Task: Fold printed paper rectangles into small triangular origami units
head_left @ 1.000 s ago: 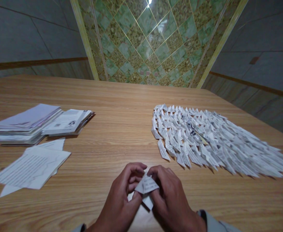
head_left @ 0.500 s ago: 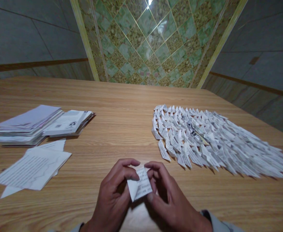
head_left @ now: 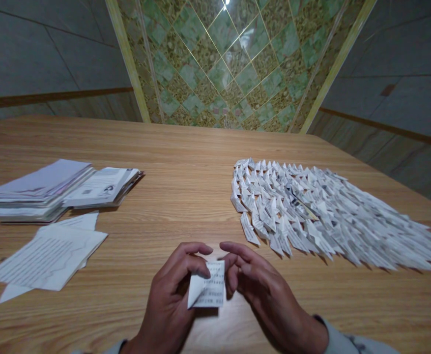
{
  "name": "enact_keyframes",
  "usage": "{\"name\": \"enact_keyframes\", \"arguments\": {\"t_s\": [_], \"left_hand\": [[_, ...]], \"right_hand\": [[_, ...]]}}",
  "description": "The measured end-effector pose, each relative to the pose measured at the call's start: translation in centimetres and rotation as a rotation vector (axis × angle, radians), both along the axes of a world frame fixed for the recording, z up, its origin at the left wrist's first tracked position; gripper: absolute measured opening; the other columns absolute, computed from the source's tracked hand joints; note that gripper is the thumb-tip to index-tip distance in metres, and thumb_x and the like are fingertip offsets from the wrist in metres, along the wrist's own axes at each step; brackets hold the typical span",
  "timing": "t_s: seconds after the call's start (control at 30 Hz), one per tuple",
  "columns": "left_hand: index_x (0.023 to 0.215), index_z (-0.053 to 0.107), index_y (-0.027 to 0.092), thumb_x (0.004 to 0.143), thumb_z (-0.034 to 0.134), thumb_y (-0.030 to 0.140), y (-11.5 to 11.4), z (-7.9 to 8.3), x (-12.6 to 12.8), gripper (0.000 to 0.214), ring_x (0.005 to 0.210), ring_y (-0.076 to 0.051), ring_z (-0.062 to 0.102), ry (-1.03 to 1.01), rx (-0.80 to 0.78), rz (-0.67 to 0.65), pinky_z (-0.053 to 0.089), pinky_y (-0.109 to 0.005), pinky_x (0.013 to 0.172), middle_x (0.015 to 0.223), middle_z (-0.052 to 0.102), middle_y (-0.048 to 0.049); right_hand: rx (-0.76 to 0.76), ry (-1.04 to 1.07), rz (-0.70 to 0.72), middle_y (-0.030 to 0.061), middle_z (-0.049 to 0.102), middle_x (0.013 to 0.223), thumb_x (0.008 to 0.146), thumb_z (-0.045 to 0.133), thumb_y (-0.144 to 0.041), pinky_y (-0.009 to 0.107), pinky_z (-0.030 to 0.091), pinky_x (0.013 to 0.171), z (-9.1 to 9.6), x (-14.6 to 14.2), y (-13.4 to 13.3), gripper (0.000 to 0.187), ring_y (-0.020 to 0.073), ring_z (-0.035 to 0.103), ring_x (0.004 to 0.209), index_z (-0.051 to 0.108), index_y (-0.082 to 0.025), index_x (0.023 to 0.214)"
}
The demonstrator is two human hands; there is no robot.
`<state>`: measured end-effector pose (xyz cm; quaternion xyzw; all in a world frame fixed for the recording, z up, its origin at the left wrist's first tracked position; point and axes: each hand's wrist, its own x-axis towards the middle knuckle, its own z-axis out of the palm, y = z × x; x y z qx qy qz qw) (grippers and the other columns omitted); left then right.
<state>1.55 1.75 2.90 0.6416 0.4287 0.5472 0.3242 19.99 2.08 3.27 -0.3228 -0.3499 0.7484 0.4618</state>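
My left hand (head_left: pixel 171 300) pinches a small folded piece of printed paper (head_left: pixel 208 291) between thumb and fingers, just above the wooden table (head_left: pixel 186 187). My right hand (head_left: pixel 270 295) hovers beside the piece on its right, fingers curled loosely and slightly apart; its fingertips are close to the paper's edge and I cannot tell whether they touch it. Farther right lies a large spread of several small folded paper pieces (head_left: pixel 322 216) laid in rows.
At the left lie loose printed sheets (head_left: pixel 49 258) and behind them a stack of paper and booklets (head_left: pixel 60 189). A green tiled floor (head_left: pixel 230 64) shows beyond the table's far edge, with grey tiled floor to either side.
The right hand has let go of the folded piece and drawn slightly to the right. The piece has turned flatter and now stays in the left hand alone.
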Motion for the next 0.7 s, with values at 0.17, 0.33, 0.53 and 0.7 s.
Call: {"name": "enact_keyframes", "arguments": {"t_s": [0.17,0.33,0.53,0.7], "left_hand": [[0.079,0.068,0.027,0.083,0.071,0.013,-0.5,-0.4,0.1,0.015,0.087,-0.020,0.068,0.051,0.023,-0.036,0.051,-0.022,0.067,0.099,0.069,-0.0027],[0.079,0.069,0.027,0.084,0.069,0.013,-0.7,-0.5,0.0,0.015,0.079,-0.017,0.068,0.101,0.045,-0.065,0.051,-0.022,0.066,0.100,0.068,-0.0023],[0.097,0.068,0.028,0.094,0.053,0.015,-0.4,-0.1,0.0,0.020,0.100,-0.021,0.066,0.078,-0.027,-0.017,0.051,-0.026,0.083,0.107,0.069,-0.0038],[0.095,0.068,0.022,0.096,0.054,0.032,0.1,0.6,0.3,0.018,0.086,-0.022,0.066,0.041,-0.261,-0.097,0.052,-0.028,0.074,0.089,0.070,-0.0044]], "right_hand": [[0.020,-0.067,0.039,-0.0007,0.055,0.075,0.091,0.065,-0.044,0.030,0.041,0.072,-0.4,-0.3,-0.2,0.032,0.0154,0.051,0.072,0.064,-0.017,0.109],[0.095,-0.146,0.055,0.0006,0.058,0.081,0.084,0.075,-0.046,0.028,0.039,0.070,-0.7,-0.5,-0.3,0.034,0.0138,0.052,0.073,0.062,-0.016,0.091],[0.189,-0.285,-0.053,-0.0004,0.058,0.078,0.088,0.071,-0.045,0.028,0.041,0.069,-0.8,-0.1,0.2,0.030,0.0142,0.052,0.073,0.063,-0.017,0.089],[0.344,-0.507,-0.096,0.0009,0.059,0.079,0.092,0.064,-0.044,0.028,0.041,0.066,-0.4,0.2,0.1,0.026,0.0158,0.052,0.073,0.066,-0.018,0.091]]}}
